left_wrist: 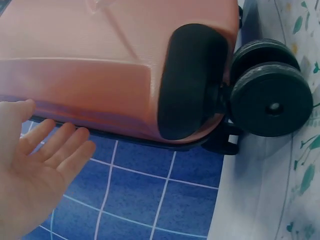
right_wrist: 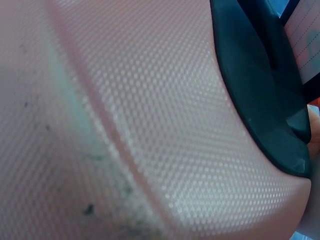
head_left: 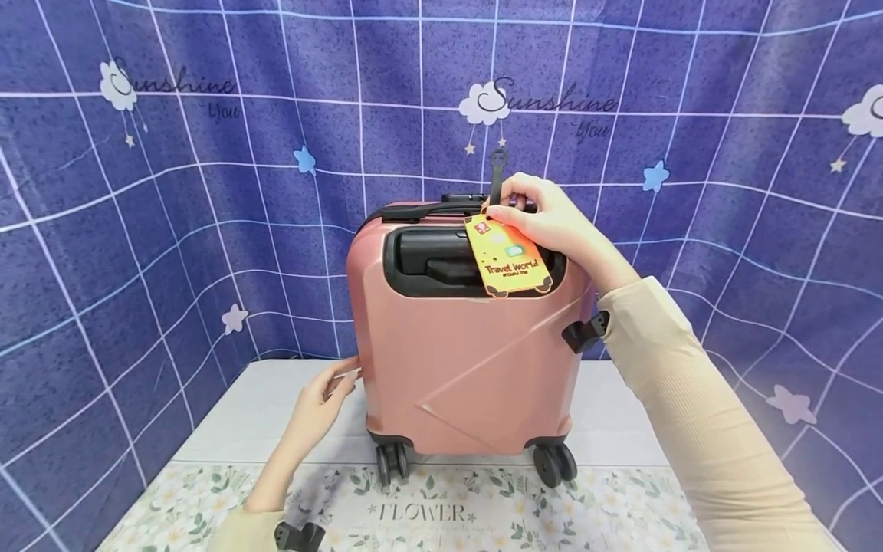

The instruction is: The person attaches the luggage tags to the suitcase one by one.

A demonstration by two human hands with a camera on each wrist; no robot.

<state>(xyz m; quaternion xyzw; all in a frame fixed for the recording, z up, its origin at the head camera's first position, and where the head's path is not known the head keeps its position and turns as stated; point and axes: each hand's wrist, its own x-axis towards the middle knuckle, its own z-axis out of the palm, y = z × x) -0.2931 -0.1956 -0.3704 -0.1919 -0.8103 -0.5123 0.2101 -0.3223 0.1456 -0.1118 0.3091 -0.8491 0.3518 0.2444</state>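
A pink suitcase (head_left: 469, 360) stands upright on its wheels. At its top edge the right hand (head_left: 545, 215) pinches a yellow-orange luggage tag (head_left: 513, 257) near its black strap (head_left: 497, 172), which sticks up; the tag hangs over the black handle recess (head_left: 428, 264). Low on the suitcase's left side is the left hand (head_left: 327, 395), fingers extended against or beside the shell. In the left wrist view this hand (left_wrist: 45, 165) lies palm up by the shell's edge (left_wrist: 100, 95). The right wrist view is mostly filled by the textured shell (right_wrist: 165, 115); only a sliver of hand shows.
A white surface (head_left: 290, 399) and a floral mat marked FLOWER (head_left: 593, 506) lie under the suitcase. A blue-purple gridded curtain (head_left: 276, 192) hangs behind and at both sides. Black wheels (head_left: 552, 464) rest at the mat's back edge.
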